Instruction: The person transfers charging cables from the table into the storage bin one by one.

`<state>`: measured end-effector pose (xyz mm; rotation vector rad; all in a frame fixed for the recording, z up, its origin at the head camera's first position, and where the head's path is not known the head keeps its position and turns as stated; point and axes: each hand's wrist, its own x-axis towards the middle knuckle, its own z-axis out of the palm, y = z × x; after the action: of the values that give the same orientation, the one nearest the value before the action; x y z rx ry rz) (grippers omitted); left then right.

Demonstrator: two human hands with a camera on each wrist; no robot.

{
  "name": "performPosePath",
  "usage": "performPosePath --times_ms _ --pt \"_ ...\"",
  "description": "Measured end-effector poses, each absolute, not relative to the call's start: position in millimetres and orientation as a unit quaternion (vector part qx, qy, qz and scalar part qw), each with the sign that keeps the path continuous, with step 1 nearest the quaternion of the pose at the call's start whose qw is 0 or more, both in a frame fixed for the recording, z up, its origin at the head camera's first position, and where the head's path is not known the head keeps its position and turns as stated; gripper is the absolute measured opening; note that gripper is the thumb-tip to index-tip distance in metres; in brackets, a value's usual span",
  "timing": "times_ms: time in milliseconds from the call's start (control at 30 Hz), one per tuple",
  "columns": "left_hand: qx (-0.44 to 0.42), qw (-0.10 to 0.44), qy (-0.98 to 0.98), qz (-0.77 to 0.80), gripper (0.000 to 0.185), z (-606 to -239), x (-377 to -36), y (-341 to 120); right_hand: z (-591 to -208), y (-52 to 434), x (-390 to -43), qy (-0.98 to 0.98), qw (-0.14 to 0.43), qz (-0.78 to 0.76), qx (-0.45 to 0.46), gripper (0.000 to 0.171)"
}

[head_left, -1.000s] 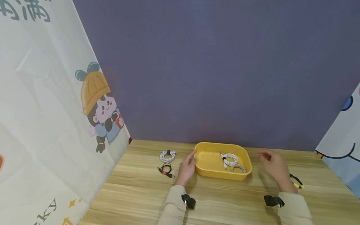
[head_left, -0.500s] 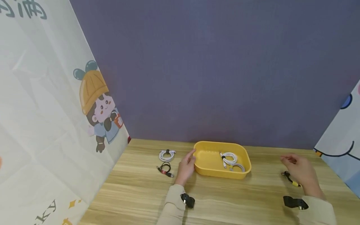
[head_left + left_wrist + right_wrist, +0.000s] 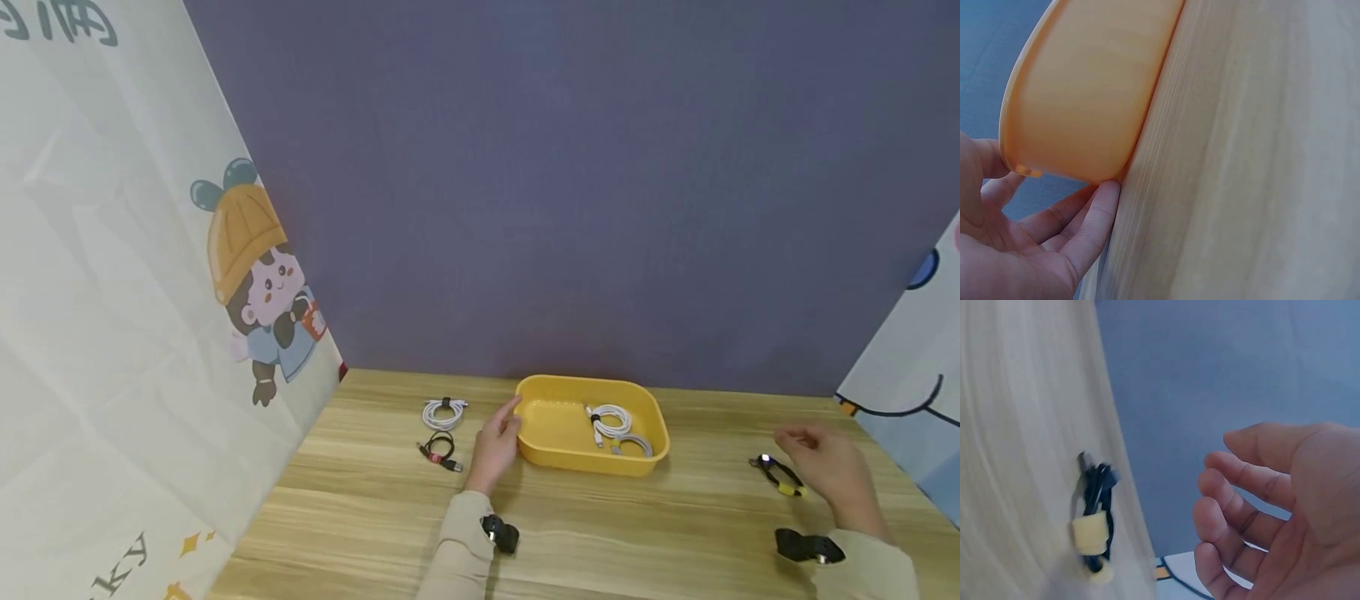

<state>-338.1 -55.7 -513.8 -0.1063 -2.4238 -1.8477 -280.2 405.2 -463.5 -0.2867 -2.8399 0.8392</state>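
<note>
A yellow tray (image 3: 547, 454) (image 3: 1085, 100) sits at the back middle of the wooden table (image 3: 600, 533), with two coiled white cables (image 3: 615, 425) inside. My left hand (image 3: 497, 442) (image 3: 1041, 244) rests against the tray's left end, fingers straight along its wall. My right hand (image 3: 828, 467) (image 3: 1272, 506) hovers open, fingers loosely curved, just right of a coiled black cable with yellow ends (image 3: 776, 477) (image 3: 1094, 519) that lies on the table. The hand holds nothing.
A coiled white cable (image 3: 444, 412) and a black cable with a red band (image 3: 441, 452) lie left of the tray. Printed cloth panels (image 3: 135, 333) stand at the left and far right (image 3: 915, 367); a purple wall (image 3: 570, 183) closes the back.
My right hand has swung from beside the tray out to the right, ending over the black and yellow cable. The left hand has stayed on the tray.
</note>
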Motion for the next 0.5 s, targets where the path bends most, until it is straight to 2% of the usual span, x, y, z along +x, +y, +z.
performPosePath --times_ms 300,500 --pt "-0.036 0.046 -0.794 -0.605 0.04 -513 -338 -56 -483 428 -282 -0.954 0.036 0.27 -0.121 0.056" --pt "-0.038 0.04 -0.793 -0.607 0.04 -514 -339 -56 -495 433 -280 -0.942 0.019 0.289 -0.167 0.049"
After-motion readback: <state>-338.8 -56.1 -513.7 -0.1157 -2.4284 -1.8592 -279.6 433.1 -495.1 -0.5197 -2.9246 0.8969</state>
